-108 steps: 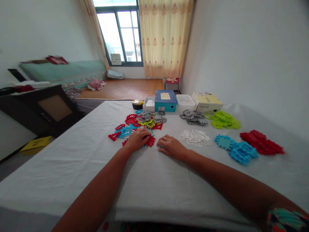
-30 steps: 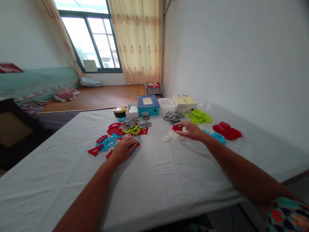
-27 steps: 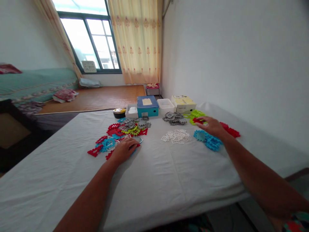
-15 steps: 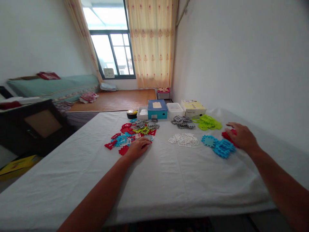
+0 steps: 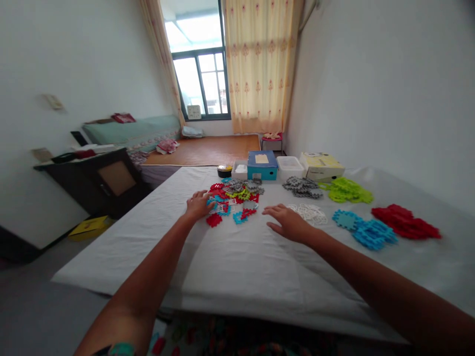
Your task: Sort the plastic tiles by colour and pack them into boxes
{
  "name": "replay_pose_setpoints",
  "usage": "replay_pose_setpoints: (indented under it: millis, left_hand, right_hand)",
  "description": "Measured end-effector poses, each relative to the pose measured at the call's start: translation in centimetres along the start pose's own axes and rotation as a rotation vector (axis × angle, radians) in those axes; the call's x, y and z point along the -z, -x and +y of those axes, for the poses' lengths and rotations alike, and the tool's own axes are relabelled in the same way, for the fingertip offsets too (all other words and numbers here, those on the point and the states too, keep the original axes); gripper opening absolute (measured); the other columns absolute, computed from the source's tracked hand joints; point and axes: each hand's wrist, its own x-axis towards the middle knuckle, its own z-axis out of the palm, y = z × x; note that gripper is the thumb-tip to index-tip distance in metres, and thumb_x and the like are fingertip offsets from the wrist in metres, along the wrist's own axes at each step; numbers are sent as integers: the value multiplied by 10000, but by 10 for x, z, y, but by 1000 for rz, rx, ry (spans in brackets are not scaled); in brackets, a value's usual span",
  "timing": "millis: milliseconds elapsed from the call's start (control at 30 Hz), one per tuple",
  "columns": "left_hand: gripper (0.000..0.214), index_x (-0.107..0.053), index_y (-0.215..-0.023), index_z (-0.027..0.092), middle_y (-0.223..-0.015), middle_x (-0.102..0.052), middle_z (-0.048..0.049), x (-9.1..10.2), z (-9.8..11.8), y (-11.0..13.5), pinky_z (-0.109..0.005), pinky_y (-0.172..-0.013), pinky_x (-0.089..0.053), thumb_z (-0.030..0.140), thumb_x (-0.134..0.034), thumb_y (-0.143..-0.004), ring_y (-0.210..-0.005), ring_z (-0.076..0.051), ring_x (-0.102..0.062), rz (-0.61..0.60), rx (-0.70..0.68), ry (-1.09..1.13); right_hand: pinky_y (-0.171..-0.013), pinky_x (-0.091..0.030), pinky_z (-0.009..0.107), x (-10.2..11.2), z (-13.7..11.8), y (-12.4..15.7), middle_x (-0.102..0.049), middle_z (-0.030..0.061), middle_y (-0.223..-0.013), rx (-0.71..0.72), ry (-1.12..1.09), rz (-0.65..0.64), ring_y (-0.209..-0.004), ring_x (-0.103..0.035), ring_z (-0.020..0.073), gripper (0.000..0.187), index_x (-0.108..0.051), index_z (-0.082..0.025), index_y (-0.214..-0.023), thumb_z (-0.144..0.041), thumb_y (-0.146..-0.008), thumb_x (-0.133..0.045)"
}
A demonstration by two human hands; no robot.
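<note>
A mixed heap of toothed plastic building pieces in red, blue, grey, lime and white point(image 5: 232, 195) lies on the white-covered table point(image 5: 237, 267). My left hand point(image 5: 199, 205) rests at the left edge of this heap, its fingers spread and touching or just over the pieces there. Palm down, my right hand point(image 5: 287, 222) hovers or rests to the right of the heap with fingers apart and nothing in them. Between my hands, at the heap's front, are a blue piece point(image 5: 239, 218) and a red piece point(image 5: 248, 213). White square frames point(image 5: 309, 213) lie behind my right hand, partly hidden by it.
Sorted piles lie to the right: grey pieces point(image 5: 302, 187), lime pieces point(image 5: 347, 190), blue pieces point(image 5: 373, 233) and red pieces point(image 5: 404, 221). Along the back stand a blue box point(image 5: 262, 170), a white tub point(image 5: 290, 168), a yellow-topped box point(image 5: 322, 165) and a round black container point(image 5: 224, 171).
My right hand has left the red pile and come left to beside the mixed heap. My left hand has shifted to the heap's left side. The view has turned left.
</note>
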Motion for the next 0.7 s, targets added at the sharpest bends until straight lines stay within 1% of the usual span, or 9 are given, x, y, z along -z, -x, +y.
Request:
replay_pose_setpoints:
  millis: [67, 100, 167, 233, 333, 400, 533, 600, 700]
  left_hand:
    - [514, -530, -1329, 297, -1416, -496, -88, -7, -21, 1, -499, -991, -411, 511, -507, -862, -1274, -322, -452, -64, 72, 38]
    - [524, -524, -1337, 297, -1408, -506, -84, -12, -26, 3, -486, -994, -414, 520, -500, -863, -1261, -313, -471, -73, 65, 72]
    - [509, -535, -1328, 298, -1390, -526, -70, -21, -25, 8, -456, -1027, -401, 506, -506, -865, -1254, -286, -486, -45, -18, 163]
    - [474, -569, -1296, 276, -1364, -547, -71, -28, -13, 12, -435, -1067, -376, 470, -523, -866, -1264, -263, -480, -10, -166, 288]
    - [474, -584, -1283, 219, -1359, -539, -106, -33, 15, 13, -419, -1093, -366, 417, -566, -853, -1273, -255, -476, 6, -429, 457]
    - [469, -596, -1268, 208, -1353, -538, -120, -32, 28, 9, -433, -1085, -381, 364, -612, -826, -1268, -267, -480, 19, -503, 519]
    - [360, -642, -1185, 206, -1233, -618, -100, -30, 34, -4, -433, -1046, -425, 237, -589, -830, -1180, -246, -545, 81, -456, 572]
    - [294, -670, -1119, 206, -1157, -653, -83, -31, 30, -6, -421, -1018, -446, 208, -555, -849, -1118, -229, -576, 113, -423, 572]
    - [237, -692, -1054, 214, -1109, -671, -65, -32, 25, 0, -405, -1003, -451, 248, -522, -893, -1089, -215, -583, 130, -447, 578]
  right_hand:
    - [-1022, -406, 456, -15, 6, -23, -566, 164, -1323, -87, 0, -26, -1211, -516, 273, 441, -548, -153, -1292, -268, -867, -582]
    - [-1035, -391, 467, -23, 9, -33, -543, 184, -1345, -135, -2, -42, -1237, -501, 284, 488, -523, -141, -1321, -282, -859, -597]
    - [-1047, -371, 486, -38, 14, -50, -517, 204, -1370, -208, -15, -71, -1268, -482, 302, 550, -493, -135, -1352, -317, -848, -616]
    - [-1050, -363, 490, -51, 17, -60, -523, 201, -1366, -231, -39, -75, -1268, -485, 307, 555, -500, -139, -1346, -326, -839, -626]
    - [-1009, -405, 454, -66, 19, -64, -599, 177, -1280, -240, -100, -25, -1170, -562, 282, 473, -563, -137, -1273, -261, -822, -628]
    - [-929, -463, 406, -71, 18, -61, -667, 140, -1152, -285, -175, 33, -1034, -622, 246, 382, -617, -152, -1188, -222, -813, -615]
    - [-813, -502, 342, -77, 14, -51, -699, 78, -983, -376, -324, 146, -858, -642, 192, 242, -673, -188, -1044, -237, -825, -585]
    - [-808, -498, 331, -76, 10, -47, -693, 64, -977, -381, -365, 163, -839, -638, 179, 228, -676, -200, -1033, -256, -840, -568]
    - [-782, -496, 314, -71, 4, -47, -686, 57, -978, -403, -399, 161, -789, -628, 160, 277, -659, -202, -1099, -302, -872, -536]
